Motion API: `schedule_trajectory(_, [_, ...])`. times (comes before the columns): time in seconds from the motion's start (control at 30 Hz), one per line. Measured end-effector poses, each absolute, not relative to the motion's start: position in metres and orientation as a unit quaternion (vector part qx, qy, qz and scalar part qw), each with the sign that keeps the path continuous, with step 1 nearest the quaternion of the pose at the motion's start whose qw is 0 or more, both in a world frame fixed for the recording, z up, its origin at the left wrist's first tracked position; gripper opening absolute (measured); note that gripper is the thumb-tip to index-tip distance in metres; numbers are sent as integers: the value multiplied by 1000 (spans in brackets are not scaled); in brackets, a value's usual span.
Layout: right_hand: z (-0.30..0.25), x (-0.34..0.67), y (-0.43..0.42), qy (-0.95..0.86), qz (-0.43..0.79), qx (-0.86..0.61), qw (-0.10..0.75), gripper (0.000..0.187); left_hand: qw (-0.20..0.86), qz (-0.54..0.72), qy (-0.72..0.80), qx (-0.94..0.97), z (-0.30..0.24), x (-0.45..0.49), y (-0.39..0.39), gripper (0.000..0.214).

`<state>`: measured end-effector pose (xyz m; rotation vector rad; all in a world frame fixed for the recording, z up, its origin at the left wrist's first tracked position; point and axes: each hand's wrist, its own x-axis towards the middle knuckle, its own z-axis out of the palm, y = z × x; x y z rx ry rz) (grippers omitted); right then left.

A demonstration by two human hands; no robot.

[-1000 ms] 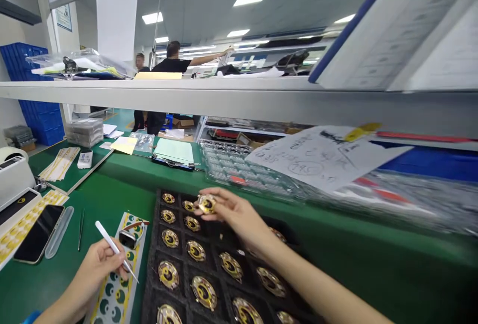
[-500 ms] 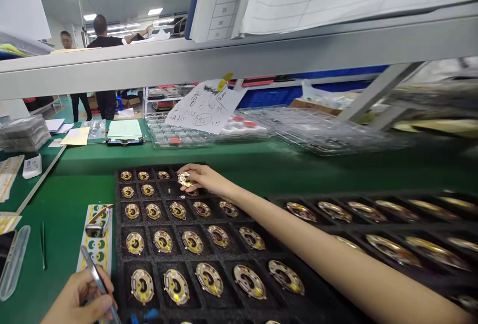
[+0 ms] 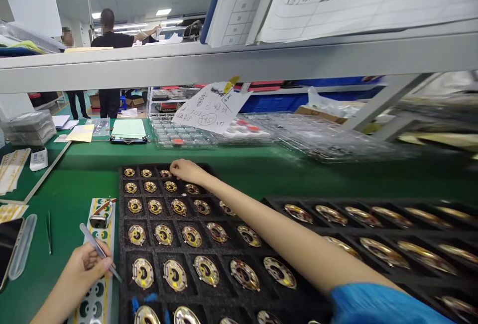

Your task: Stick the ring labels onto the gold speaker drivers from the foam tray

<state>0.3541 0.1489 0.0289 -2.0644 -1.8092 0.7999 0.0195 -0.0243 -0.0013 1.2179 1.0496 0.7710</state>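
Observation:
A black foam tray [image 3: 125, 244] holds round gold parts with dark openings, such as one gold disc [image 3: 171, 186] in the second row. My right hand [image 3: 185, 169] reaches to the tray's far row, fingers curled together beside another gold disc [image 3: 165, 173]. Whatever those fingertips may hold is hidden. Lower left, my left hand [image 3: 87, 264] grips metal tweezers [image 3: 91, 238], whose tips point down at the tray's left edge. Under that hand lies a sticker sheet [image 3: 91, 306] with green and yellow shapes; a small watch-like device [image 3: 99, 221] with a brown strip rests on it.
A second black foam tray [image 3: 309, 232] of gold discs stands at right, beneath my forearm. Another pair of tweezers [image 3: 49, 232], a clear plastic case [image 3: 23, 249] and a phone [image 3: 9, 249] lie at left. Clear plastic trays [image 3: 298, 132] sit behind, below a grey shelf beam [image 3: 224, 62].
The gold disc in my right hand now lies in the second-row compartment, third from left. My right hand has moved slightly up and left to the far row. My left hand still holds the tweezers.

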Motion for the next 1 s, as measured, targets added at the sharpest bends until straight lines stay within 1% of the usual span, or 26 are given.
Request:
schedule_trajectory(0.07, [29,356,158,-626,259,-724,131,28,629,336,451,536,-5,21,-25,43])
schedule_trajectory(0.17, [21,350,165,-633,256,-718,136,30,617,345,456,541,-5,23,-24,47])
schedule_trajectory(0.33, [16,342,165,-636,277,-689,209,29,596,374,482,522,3,23,-19,56])
schedule_trajectory(0.47, [26,327,153,-631,360,-620,296,28,584,401,500,497,9,20,-19,57])
schedule_trajectory(0.57, [27,293,124,-615,489,-525,326,21,572,411,511,493,13,18,-21,54])
schedule_trajectory(0.63, [21,264,97,-593,597,-445,306,17,558,416,526,489,15,15,-22,53])
schedule_trajectory(0.67, [17,250,83,-577,649,-406,285,21,552,416,533,487,14,13,-22,52])
schedule_trajectory(0.77, [-1,220,50,-522,762,-312,223,44,538,417,550,484,11,9,-22,49])
schedule_trajectory(0.83, [-11,213,40,-490,804,-272,198,55,524,433,561,472,8,8,-23,47])
schedule_trajectory(0.87, [-14,213,39,-477,817,-260,193,57,515,445,566,464,8,9,-24,46])
schedule_trajectory(0.93, [-19,216,39,-455,833,-248,195,56,505,464,571,451,8,13,-27,46])
schedule_trajectory(1.0, [-20,219,40,-442,838,-247,202,51,516,462,564,449,10,17,-27,49])
